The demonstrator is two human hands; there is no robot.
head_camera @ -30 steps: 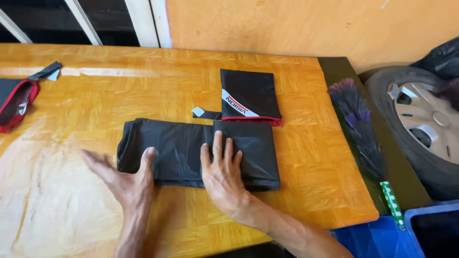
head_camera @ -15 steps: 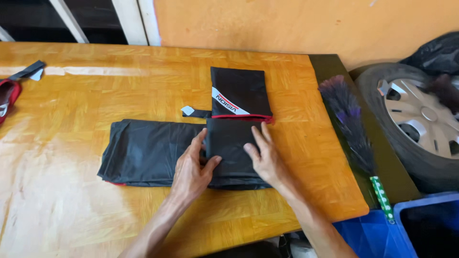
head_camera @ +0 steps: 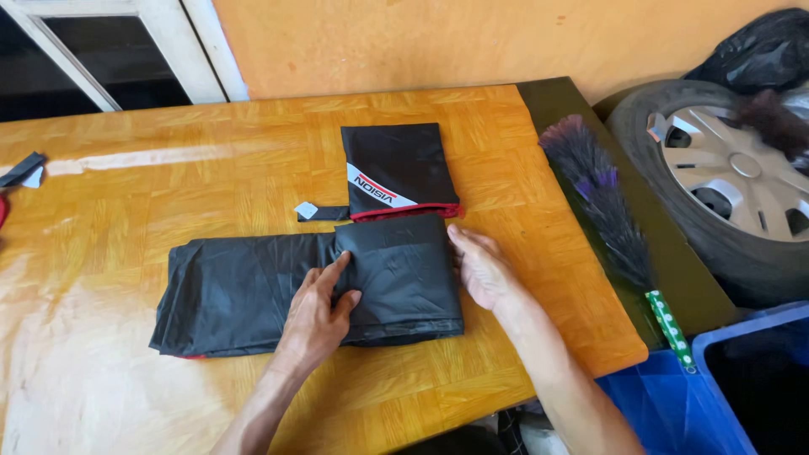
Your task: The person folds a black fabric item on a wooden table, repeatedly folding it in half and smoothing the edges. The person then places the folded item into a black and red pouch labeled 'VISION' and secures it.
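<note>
Both hands, left [head_camera: 318,312] & right [head_camera: 479,268], flat on black cover [head_camera: 253,291] (wood table [head_camera: 168,194], orange wall [head_camera: 421,38]).

Matt, perhaps nylon black cloth [head_camera: 253,295] on glossy wooden parquet table [head_camera: 168,194].

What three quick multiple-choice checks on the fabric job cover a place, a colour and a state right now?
1. Where does the small black pouch lie?
A. On the table beyond the folded fabric
B. On the tyre
C. In the blue bin

2. What colour is the folded fabric?
A. White
B. Black
C. Yellow

3. How do the hands stand?
A. Both lifted clear of the table
B. Both gripping the feather duster
C. Both open and flat at the fabric

Key:
1 A: the pouch rests on the wooden table just past the fabric's far edge.
2 B: the fabric is black throughout.
3 C: the left hand presses on the doubled-over part, and the right hand lies against its right edge.
</note>
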